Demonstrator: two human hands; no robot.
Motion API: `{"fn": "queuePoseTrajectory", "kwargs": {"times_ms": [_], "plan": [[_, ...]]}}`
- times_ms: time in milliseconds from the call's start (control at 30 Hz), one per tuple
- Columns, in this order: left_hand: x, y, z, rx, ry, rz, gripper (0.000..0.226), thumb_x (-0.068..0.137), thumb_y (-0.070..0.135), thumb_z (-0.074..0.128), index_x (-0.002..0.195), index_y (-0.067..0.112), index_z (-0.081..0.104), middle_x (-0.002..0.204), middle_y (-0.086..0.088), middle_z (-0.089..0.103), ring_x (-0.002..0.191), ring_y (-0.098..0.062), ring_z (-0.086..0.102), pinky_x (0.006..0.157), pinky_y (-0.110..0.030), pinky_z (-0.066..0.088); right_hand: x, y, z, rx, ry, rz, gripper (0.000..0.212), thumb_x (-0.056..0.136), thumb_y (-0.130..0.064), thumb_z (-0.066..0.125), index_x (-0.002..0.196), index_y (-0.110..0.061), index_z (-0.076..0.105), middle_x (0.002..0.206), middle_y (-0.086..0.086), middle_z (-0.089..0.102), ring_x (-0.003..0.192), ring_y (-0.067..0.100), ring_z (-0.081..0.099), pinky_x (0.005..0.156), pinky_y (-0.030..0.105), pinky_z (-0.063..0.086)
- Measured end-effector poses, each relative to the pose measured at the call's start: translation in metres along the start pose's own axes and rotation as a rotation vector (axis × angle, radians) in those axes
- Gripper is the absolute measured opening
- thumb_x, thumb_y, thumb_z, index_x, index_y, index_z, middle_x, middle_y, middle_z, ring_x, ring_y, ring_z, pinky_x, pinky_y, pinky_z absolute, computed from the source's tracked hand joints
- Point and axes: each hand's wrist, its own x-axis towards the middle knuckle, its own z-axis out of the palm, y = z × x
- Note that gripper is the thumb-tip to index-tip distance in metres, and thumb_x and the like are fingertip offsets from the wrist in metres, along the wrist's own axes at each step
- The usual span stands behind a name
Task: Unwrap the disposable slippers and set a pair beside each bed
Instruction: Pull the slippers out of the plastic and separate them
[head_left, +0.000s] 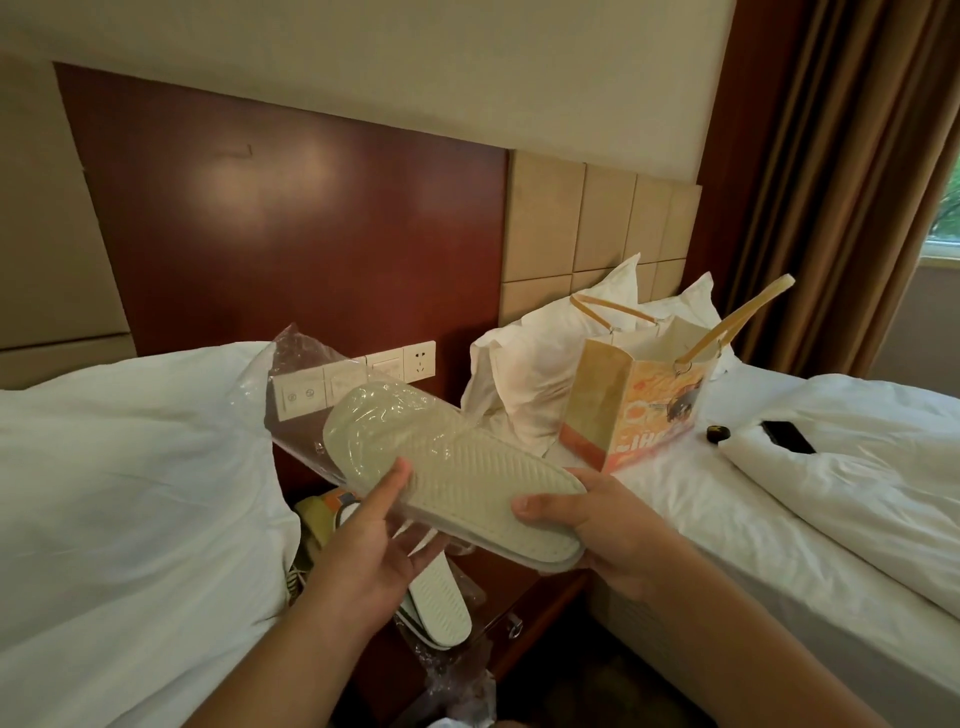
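Note:
A pair of white disposable slippers (467, 483), sole up, is half out of a clear plastic wrapper (306, 374), held above the nightstand between two beds. My right hand (597, 525) grips the bare heel end. My left hand (374, 540) pinches the wrapper at the slippers' middle, thumb on top. The toe end is still inside the plastic. Another white slipper pair (439, 608) lies in its wrapper on the nightstand (524, 597) below my hands.
A white bed (119, 509) is on the left, another white bed (779, 519) on the right. On the right bed stand an orange paper bag (623, 410), pillows, a black phone (787, 436) and a small dark object (718, 433). Wall sockets (395, 364) sit behind.

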Motion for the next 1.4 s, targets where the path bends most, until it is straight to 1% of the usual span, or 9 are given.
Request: {"fn": "queuePoseTrajectory", "kwargs": {"times_ms": [167,300,467,567,667,733,967,1167,1400], "plan": [[0.01,0.011,-0.004,-0.005,0.085,0.049,0.045,0.076,0.022,0.079,0.117,0.013,0.061,0.113,-0.014,0.07,0.104,-0.032,0.068,0.065,-0.043,0.061,0.003,0.012,-0.005,-0.002,-0.016,0.041,0.047,0.064,-0.023,0.09,0.109,-0.018,0.074,0.106,0.014,0.075,0.096,0.033,0.072,0.073,0.041,0.059],[0.024,0.017,-0.018,0.071,0.134,0.08,0.039,0.074,0.022,0.08,0.109,0.013,0.066,0.098,-0.009,0.077,0.096,-0.027,0.071,0.063,-0.04,0.061,0.004,0.02,-0.023,-0.003,-0.013,0.062,0.051,0.061,-0.021,0.09,0.109,-0.015,0.074,0.107,0.015,0.074,0.098,0.035,0.071,0.081,0.048,0.058],[0.052,0.017,-0.032,0.228,0.132,0.083,0.023,0.081,0.018,0.075,0.103,0.019,0.068,0.105,-0.009,0.074,0.091,-0.026,0.07,0.067,-0.039,0.059,0.003,0.03,-0.054,0.065,-0.019,0.101,0.047,0.065,-0.008,0.083,0.11,-0.005,0.071,0.105,0.02,0.074,0.095,0.035,0.072,0.066,0.035,0.059],[0.075,0.027,-0.037,0.288,0.148,0.106,0.04,0.082,0.012,0.072,0.119,0.021,0.06,0.106,-0.01,0.075,0.093,-0.028,0.073,0.073,-0.044,0.059,0.004,0.039,-0.075,0.172,-0.018,0.151,0.042,0.073,0.001,0.073,0.115,0.0,0.066,0.11,0.023,0.072,0.095,0.035,0.072,0.065,0.033,0.06],[0.098,0.035,-0.036,0.366,0.182,0.114,0.041,0.082,0.006,0.072,0.116,0.025,0.06,0.103,-0.011,0.076,0.09,-0.027,0.074,0.073,-0.045,0.06,0.007,0.055,-0.097,0.298,0.043,0.188,0.044,0.072,0.001,0.071,0.116,0.003,0.065,0.108,0.023,0.072,0.087,0.033,0.074,0.059,0.032,0.059],[0.114,0.032,-0.03,0.451,0.2,0.106,0.037,0.086,0.004,0.069,0.114,0.026,0.061,0.106,-0.012,0.073,0.09,-0.024,0.074,0.075,-0.044,0.06,0.01,0.067,-0.111,0.362,0.126,0.208,0.048,0.07,-0.004,0.075,0.116,0.001,0.064,0.106,0.022,0.073,0.084,0.032,0.074,0.057,0.033,0.06],[0.151,-0.019,-0.003,0.73,0.191,0.015,0.043,0.082,0.001,0.073,0.111,0.029,0.058,0.093,-0.005,0.074,0.072,-0.014,0.072,0.052,-0.026,0.057,0.035,0.109,-0.147,0.448,0.435,0.202,0.068,0.059,-0.033,0.085,0.121,-0.018,0.064,0.115,0.012,0.071,0.097,0.029,0.065,0.07,0.039,0.05],[0.186,-0.088,-0.004,0.779,0.219,-0.128,0.044,0.079,0.003,0.078,0.106,0.025,0.051,0.071,-0.005,0.077,0.057,-0.014,0.071,0.046,-0.026,0.056,0.051,0.136,-0.165,0.488,0.482,0.207,0.064,0.053,-0.036,0.087,0.113,-0.023,0.068,0.101,0.004,0.077,0.085,0.023,0.069,0.07,0.037,0.049],[0.223,-0.163,-0.017,0.827,0.255,-0.266,0.052,0.079,0.004,0.077,0.123,0.009,0.05,0.089,-0.016,0.074,0.059,-0.019,0.069,0.045,-0.027,0.053,0.07,0.162,-0.189,0.522,0.403,0.2,0.035,0.067,-0.038,0.083,0.102,-0.033,0.076,0.11,0.001,0.075,0.083,0.016,0.072,0.07,0.034,0.048]]}}
